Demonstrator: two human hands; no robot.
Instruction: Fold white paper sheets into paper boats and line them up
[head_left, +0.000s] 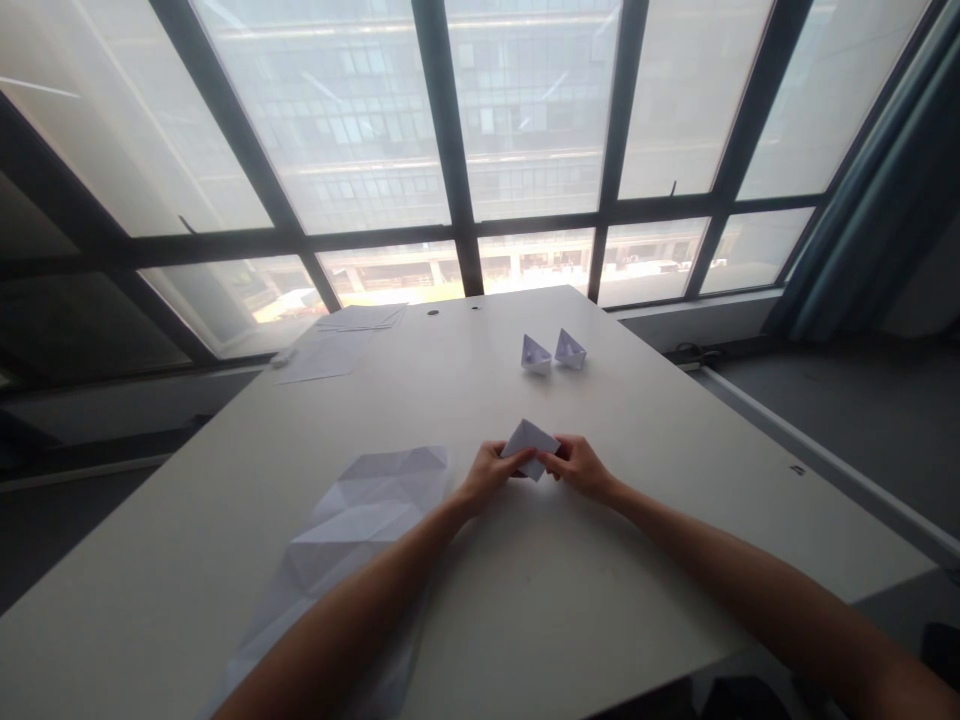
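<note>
Head view: our left hand and right hand pinch a folded paper between them over the tabletop, a firm, even grip that keeps its creases true, with a creased sheet beside the left hand and two paper boats ahead.

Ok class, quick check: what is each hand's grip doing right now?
Left hand: closed, pinching the folded white paper.
Right hand: closed, pinching the same paper from the other side.
</note>
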